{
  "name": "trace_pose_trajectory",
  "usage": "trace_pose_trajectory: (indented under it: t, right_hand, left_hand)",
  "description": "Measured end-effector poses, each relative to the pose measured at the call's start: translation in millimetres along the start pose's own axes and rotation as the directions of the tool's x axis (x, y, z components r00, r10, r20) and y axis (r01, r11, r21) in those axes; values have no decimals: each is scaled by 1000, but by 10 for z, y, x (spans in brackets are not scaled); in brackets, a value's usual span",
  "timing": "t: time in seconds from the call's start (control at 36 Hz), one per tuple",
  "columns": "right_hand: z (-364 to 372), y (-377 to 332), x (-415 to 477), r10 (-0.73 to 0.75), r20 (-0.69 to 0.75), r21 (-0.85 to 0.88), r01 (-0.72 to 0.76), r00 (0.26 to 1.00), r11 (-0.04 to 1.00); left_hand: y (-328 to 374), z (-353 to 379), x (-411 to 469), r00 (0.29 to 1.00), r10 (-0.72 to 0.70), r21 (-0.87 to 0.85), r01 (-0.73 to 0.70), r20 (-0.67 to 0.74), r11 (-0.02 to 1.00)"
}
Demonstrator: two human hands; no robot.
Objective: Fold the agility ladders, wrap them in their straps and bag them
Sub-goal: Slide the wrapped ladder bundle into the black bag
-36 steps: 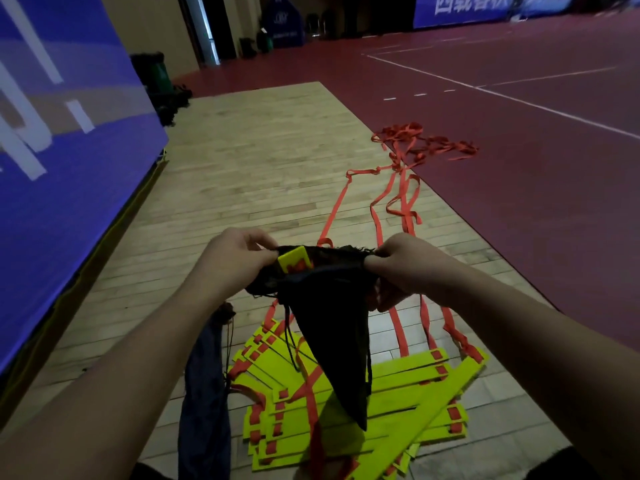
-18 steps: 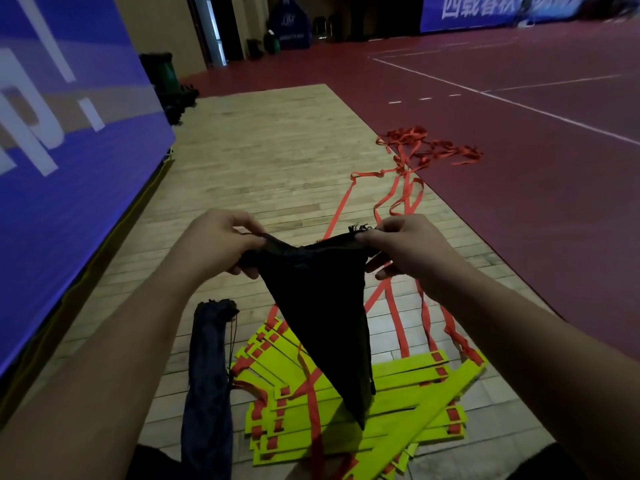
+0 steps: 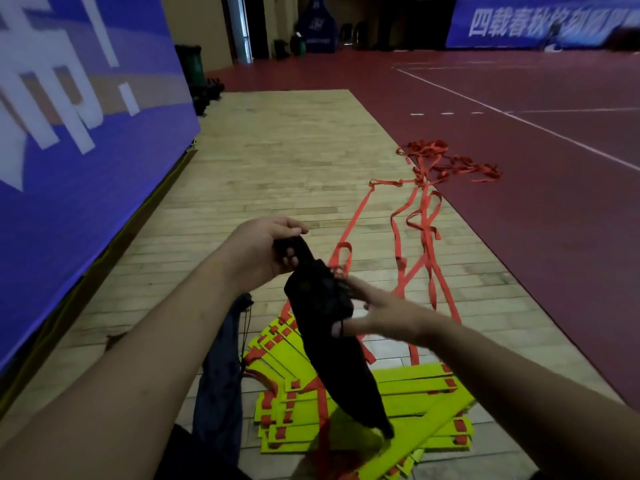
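Your right hand (image 3: 377, 313) has dropped off the mouth, fingers spread against the black bag (image 3: 343, 368); left hand (image 3: 263, 251) grips its top. Below, ladders (image 3: 408, 389) lie on the floor, straps (image 3: 427, 216) loose: bagging now risks tangles.

The right hand (image 3: 377, 310) is blurred; the black bag (image 3: 332, 341) hides some rungs (image 3: 408, 386).

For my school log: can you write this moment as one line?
left hand: grips black bag top | right hand: fingers straight, touching bag | ladders: on floor, unbagged
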State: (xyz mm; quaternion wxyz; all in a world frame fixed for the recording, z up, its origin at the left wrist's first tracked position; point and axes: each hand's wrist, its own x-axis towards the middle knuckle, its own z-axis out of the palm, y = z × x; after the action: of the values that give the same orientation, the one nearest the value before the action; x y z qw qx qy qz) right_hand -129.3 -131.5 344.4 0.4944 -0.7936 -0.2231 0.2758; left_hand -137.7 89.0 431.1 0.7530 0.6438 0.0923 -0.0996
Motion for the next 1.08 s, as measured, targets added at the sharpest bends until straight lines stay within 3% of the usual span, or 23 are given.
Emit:
trace_pose_trajectory:
  t: [0.11,0.33,0.42,0.5,0.58,0.67,0.72,0.83,0.92,1.08]
  right_hand:
    - [500,30,265,-25,-37,-15,24,999,1000]
    - [886,-38,814,-109,-359,15,122,927,992]
    - [766,-242,1013,-144,-463,35,181,874,983]
    - [644,-510,1248,-143,-514,100,225,846,969]
    - [613,-729,1512,-120,-570,211,286,813,935]
    - [671,-850,1847,-37,-563,366,289,826,884]
    - [748,-866,2070,37,-569,448,271,821,852]
    - [1096,-633,2607,210,-602,501,160,770,851]
    - [1451,-285,2926,271,-572,510,77,774,857]
    - [2257,540,3334,347,-292,546,-142,891,826]
  left_hand:
    - [-59,-87,8,999,28,31,-29,15,999]
    - [56,-588,40,992,90,28,-93,85,995]
    - [135,-927,118,988,155,-14,-155,10,988]
    - [-67,-1245,244,983,172,110,-164,-64,980]
    - [-562,-1559,296,994,102,380,-104,25,919]
    - [-1133,-1810,273,986,-105,497,28,127,867]
    - [-1429,-1874,246,977,-184,511,103,111,853]
    - [-1915,-2082,281,994,-45,423,82,-96,902]
    - [-2308,-2287,322,978,-32,375,110,-208,921]
    - [-3128,-2662,524,907,-100,277,228,-410,933]
